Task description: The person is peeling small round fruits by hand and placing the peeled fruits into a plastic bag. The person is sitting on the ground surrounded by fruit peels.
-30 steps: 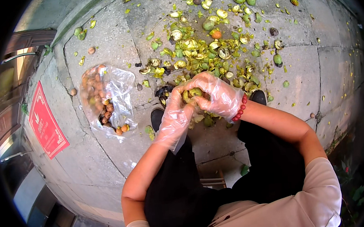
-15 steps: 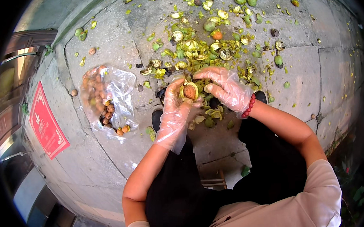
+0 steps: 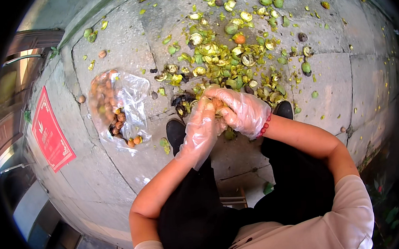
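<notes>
We clamp one partly hidden walnut (image 3: 217,104) between our gloved left hand (image 3: 202,128) and gloved right hand (image 3: 245,109), which meet around it near the centre of view. From the hands, loose husks (image 3: 210,49) lie at twelve o'clock; a clear plastic bag (image 3: 134,91), holding brown nuts (image 3: 121,117), lies at nine o'clock.

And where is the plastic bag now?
In the head view, the plastic bag lies on the ground at left, between the red sheet and the left hand.
</notes>
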A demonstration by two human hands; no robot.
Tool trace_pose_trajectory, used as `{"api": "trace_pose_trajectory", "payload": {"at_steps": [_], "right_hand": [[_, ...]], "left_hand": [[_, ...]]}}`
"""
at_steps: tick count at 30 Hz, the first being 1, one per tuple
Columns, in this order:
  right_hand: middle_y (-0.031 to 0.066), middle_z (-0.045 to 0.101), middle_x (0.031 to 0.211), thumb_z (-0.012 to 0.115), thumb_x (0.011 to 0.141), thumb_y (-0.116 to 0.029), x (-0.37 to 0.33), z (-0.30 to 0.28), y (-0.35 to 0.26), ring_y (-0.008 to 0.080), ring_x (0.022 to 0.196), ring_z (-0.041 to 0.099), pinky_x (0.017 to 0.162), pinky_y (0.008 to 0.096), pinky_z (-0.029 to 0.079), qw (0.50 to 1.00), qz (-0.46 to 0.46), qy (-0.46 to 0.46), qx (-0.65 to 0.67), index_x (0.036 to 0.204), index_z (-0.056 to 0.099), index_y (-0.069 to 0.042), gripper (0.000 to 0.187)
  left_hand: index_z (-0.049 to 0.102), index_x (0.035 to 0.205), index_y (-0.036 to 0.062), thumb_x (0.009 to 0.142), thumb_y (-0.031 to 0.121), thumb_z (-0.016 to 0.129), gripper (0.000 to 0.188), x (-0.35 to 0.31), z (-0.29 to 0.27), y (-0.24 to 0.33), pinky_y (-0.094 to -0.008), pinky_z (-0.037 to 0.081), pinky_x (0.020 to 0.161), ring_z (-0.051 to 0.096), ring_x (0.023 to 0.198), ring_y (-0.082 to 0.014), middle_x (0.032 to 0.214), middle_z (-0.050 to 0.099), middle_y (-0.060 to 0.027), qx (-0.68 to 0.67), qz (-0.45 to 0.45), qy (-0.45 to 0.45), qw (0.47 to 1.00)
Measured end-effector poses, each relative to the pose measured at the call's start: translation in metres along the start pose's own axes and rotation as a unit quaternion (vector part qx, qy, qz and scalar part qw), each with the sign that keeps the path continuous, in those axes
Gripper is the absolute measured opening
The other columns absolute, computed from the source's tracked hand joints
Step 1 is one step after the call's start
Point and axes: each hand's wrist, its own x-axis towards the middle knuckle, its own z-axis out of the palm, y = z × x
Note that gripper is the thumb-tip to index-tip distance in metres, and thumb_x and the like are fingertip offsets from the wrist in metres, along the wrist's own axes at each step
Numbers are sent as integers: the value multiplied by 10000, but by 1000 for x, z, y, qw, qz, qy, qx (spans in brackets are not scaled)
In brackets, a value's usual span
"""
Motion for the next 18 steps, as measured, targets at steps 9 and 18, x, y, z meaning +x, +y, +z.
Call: {"api": "trace_pose_trajectory", "payload": {"at_steps": [9, 18], "right_hand": [[120, 621, 1137, 416, 986, -442, 1, 0, 3, 255, 976, 629, 871, 376, 496, 983, -2, 109, 147, 1260, 505, -57, 481], [134, 636, 1158, 529, 926, -326, -3, -5, -4, 344, 958, 656, 767, 413, 543, 984, -3, -40, -176, 1332, 447, -124, 461]], "left_hand": [[380, 1430, 47, 1046, 307, 410, 465, 21, -26, -25, -290, 521, 730, 626, 942, -173, 1131, 573, -79, 198, 70, 37, 977], [509, 1157, 76, 1035, 391, 416, 351, 9, -15, -4, -256, 429, 536, 549, 637, -112, 860, 595, -41, 23, -129, -56, 990]]}}
